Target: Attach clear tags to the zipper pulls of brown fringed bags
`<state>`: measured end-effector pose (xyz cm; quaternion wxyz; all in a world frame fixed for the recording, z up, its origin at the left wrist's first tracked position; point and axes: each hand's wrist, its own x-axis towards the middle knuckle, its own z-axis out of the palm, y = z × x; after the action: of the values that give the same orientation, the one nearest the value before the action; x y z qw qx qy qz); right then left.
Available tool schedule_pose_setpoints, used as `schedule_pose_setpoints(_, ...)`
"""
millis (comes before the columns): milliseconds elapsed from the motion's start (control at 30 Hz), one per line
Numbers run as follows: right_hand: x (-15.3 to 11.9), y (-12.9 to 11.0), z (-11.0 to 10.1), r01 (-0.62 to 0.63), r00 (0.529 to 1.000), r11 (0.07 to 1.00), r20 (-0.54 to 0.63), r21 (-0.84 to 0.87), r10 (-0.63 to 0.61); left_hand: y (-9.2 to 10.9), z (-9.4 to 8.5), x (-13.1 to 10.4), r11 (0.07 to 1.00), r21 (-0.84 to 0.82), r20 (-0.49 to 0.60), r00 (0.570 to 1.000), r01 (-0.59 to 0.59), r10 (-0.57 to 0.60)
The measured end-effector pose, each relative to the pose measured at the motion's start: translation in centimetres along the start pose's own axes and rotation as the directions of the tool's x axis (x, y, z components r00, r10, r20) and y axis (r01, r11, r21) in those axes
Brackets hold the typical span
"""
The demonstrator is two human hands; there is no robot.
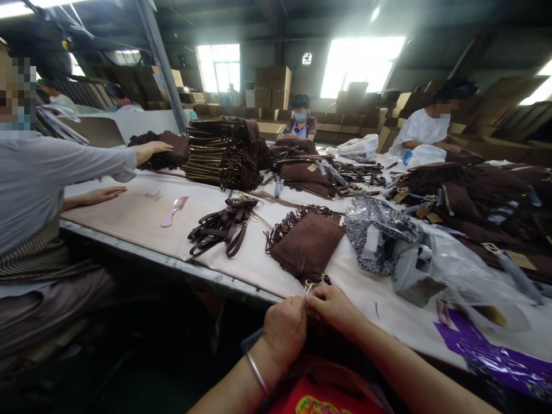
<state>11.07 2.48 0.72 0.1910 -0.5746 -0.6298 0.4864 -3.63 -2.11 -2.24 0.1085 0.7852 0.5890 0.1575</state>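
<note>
A brown fringed bag (308,244) lies on the cloth-covered table (176,244) just beyond my hands. My left hand (285,325), with a silver bangle on the wrist, is closed at the table's front edge, close to the gold clasp (307,286) by the bag's near corner. My right hand (331,306) touches it from the right, thumb and fingers pinched at that clasp. What lies between the fingertips is too small to make out. Left of the bag rests a bundle of dark brown straps (224,227) with gold hooks.
A tall stack of brown bags (222,152) stands behind the straps, and a pink comb (175,211) lies left. At right are a patterned plastic bag (375,230), clear plastic, purple wrapping (495,353) and piled bags (495,195). A person's arm (92,164) reaches in from the left.
</note>
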Motion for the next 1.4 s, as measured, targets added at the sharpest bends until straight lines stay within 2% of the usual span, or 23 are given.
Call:
schedule_pose_setpoints(200, 0.4, 0.1, 0.1, 0.004, 1.0, 0.997, -0.023, -0.083, -0.006, 0.0, 0.6, -0.1, 0.999, 0.025, -0.039, 0.999, 0.025, -0.024)
schedule_pose_setpoints(300, 0.6, 0.3, 0.2, -0.004, 0.999, 0.993, -0.047, -0.115, -0.002, -0.1, 1.3, -0.3, 0.998, 0.03, -0.127, 0.99, 0.062, -0.058)
schedule_pose_setpoints(400, 0.7, 0.6, 0.5, -0.023, 0.997, 0.991, -0.079, -0.13, 0.012, -0.4, 1.8, -0.6, 0.999, 0.038, -0.201, 0.98, -0.005, 0.012)
schedule_pose_setpoints(500, 0.6, 0.8, 0.6, -0.017, 0.995, 0.994, -0.099, -0.109, 0.006, -0.6, 1.8, -0.7, 0.998, 0.007, -0.181, 0.981, -0.064, 0.064)
schedule_pose_setpoints(600, 0.2, 0.8, 0.7, -0.044, 0.997, 0.998, -0.071, -0.038, 0.041, -0.6, 1.3, -0.6, 0.995, -0.095, -0.146, 0.989, -0.014, 0.0)
schedule_pose_setpoints(733, -0.6, 1.0, 0.8, -0.096, 0.995, 0.991, -0.003, 0.092, 0.097, -0.5, 0.4, -0.2, 0.942, -0.33, -0.082, 0.992, 0.061, -0.093)
schedule_pose_setpoints(800, -0.9, 1.2, 0.9, -0.101, 0.995, 0.989, -0.013, 0.104, 0.103, -0.4, 0.1, 0.1, 0.879, -0.463, -0.039, 0.989, 0.112, -0.146)
schedule_pose_setpoints(900, -1.3, 1.4, 0.9, -0.041, 0.997, 0.998, -0.067, 0.056, 0.045, -0.3, 0.0, 0.5, 0.747, -0.637, 0.035, 0.974, 0.193, -0.222)
schedule_pose_setpoints(967, -1.5, 1.4, 0.8, -0.018, 0.993, 0.999, -0.115, 0.028, 0.021, -0.2, 0.1, 0.7, 0.625, -0.731, 0.129, 0.955, 0.274, -0.268)
schedule_pose_setpoints(1033, -1.6, 1.4, 0.9, -0.033, 0.988, 0.999, -0.148, 0.039, 0.038, 0.0, 0.2, 0.9, 0.46, -0.807, 0.255, 0.921, 0.371, -0.296)
schedule_pose_setpoints(1100, -1.6, 1.6, 1.0, -0.047, 0.986, 0.997, -0.157, 0.065, 0.057, 0.3, 0.2, 0.9, 0.278, -0.853, 0.365, 0.885, 0.442, -0.288)
schedule_pose_setpoints(1167, -1.6, 1.9, 1.3, -0.039, 0.986, 0.996, -0.157, 0.082, 0.052, 0.4, 0.2, 0.8, 0.134, -0.875, 0.422, 0.869, 0.465, -0.259)
schedule_pose_setpoints(1400, -1.7, 2.3, 2.1, -0.037, 0.983, 0.981, -0.171, 0.19, 0.07, 0.1, -0.5, 0.4, -0.178, -0.848, 0.523, 0.842, 0.499, -0.134)
